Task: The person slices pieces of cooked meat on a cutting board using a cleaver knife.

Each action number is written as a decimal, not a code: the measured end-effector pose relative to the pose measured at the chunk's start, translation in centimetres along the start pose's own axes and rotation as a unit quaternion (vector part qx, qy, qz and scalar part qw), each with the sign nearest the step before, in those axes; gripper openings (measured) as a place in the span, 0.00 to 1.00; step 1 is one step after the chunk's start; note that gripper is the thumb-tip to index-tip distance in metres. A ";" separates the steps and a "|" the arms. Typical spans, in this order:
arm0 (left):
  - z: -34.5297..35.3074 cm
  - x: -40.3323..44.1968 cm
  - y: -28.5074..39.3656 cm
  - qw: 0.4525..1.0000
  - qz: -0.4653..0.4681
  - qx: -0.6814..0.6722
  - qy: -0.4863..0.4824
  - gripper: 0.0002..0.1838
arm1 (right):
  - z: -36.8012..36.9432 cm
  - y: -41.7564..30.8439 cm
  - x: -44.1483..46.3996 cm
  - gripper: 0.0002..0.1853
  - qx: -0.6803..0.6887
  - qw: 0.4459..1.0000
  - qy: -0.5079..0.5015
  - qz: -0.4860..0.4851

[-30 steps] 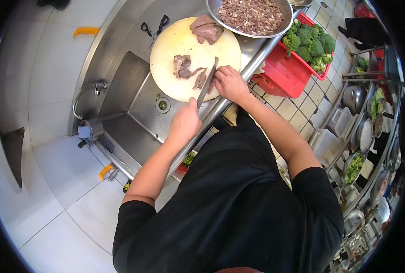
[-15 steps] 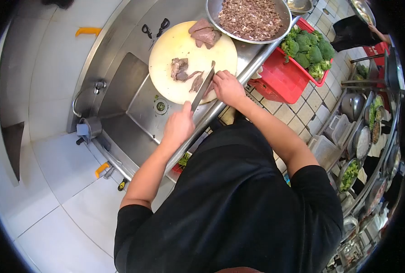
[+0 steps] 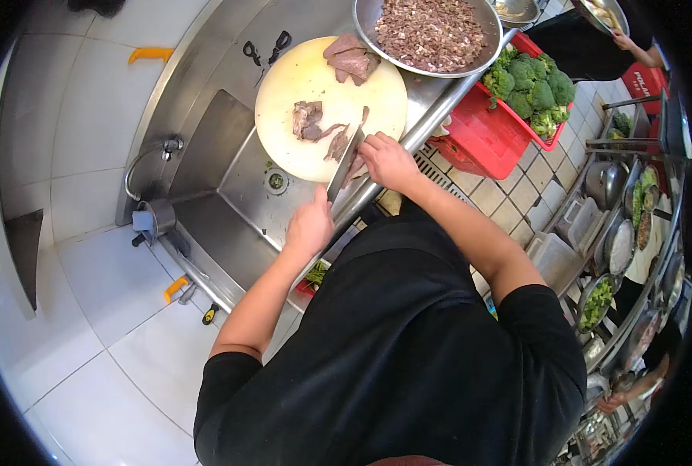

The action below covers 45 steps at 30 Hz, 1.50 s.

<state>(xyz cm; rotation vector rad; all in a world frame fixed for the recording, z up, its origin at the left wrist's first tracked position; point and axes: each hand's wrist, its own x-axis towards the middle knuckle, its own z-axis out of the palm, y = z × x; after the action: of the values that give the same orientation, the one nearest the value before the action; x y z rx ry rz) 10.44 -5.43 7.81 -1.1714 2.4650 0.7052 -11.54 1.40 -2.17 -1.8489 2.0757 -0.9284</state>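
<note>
My left hand (image 3: 309,224) is closed round the handle of a kitchen knife (image 3: 344,167), its blade pointing away across the near right part of a round, pale cutting board (image 3: 284,85). My right hand (image 3: 390,161) has its fingers curled down on a piece of brown cooked meat (image 3: 354,165) right beside the blade; the fingers partly hide this piece. Thin cut strips (image 3: 337,145) lie on the blade's other side. A ragged meat chunk (image 3: 307,120) sits mid-board, and larger meat slices (image 3: 351,58) lie at the far edge.
The board rests over a steel sink (image 3: 229,163). Beyond it stands a big bowl of chopped meat (image 3: 431,35). Broccoli (image 3: 528,81) fills a red basket on the right, above a red bin (image 3: 478,144). A co-worker's hand (image 3: 621,39) holds a pan; another person's arm (image 3: 633,394) reaches over the shelves.
The knife has drawn slightly back toward me, and my right hand has shifted a little left. The co-worker's pan moved up; another arm has appeared at lower right.
</note>
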 end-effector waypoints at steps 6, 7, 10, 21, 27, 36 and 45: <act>0.2 3.2 1.0 0.999 0.007 -0.046 0.010 0.14 | -0.8 -1.2 -0.1 0.06 0.037 0.999 0.014 0.017; 0.3 4.0 0.6 0.998 0.021 -0.055 0.028 0.14 | -1.0 -1.5 -0.1 0.07 0.064 0.997 0.031 0.007; 1.0 5.9 -0.1 0.994 0.051 -0.073 0.057 0.14 | -0.5 -1.0 -0.1 0.08 0.003 1.000 -0.022 -0.002; -2.6 4.5 1.9 0.996 0.039 -0.055 0.052 0.12 | -1.3 -0.8 0.5 0.05 -0.034 0.999 -0.009 -0.005; -2.6 3.6 1.7 0.997 0.017 -0.036 0.059 0.11 | -0.6 -1.8 -0.4 0.12 -0.021 1.000 0.005 -0.003; -4.8 3.3 -2.1 0.983 0.001 -0.087 0.159 0.14 | 0.7 -1.9 0.6 0.24 -0.022 0.998 -0.040 0.036; -5.5 0.9 -4.0 0.972 0.005 -0.138 0.191 0.12 | 0.2 8.7 3.2 0.41 0.296 0.713 0.340 0.537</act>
<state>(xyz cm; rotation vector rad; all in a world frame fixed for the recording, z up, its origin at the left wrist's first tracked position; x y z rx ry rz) 12.64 -11.28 10.75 -1.5222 2.7479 0.9236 -19.15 -1.53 -6.50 0.1941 2.1957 -1.6574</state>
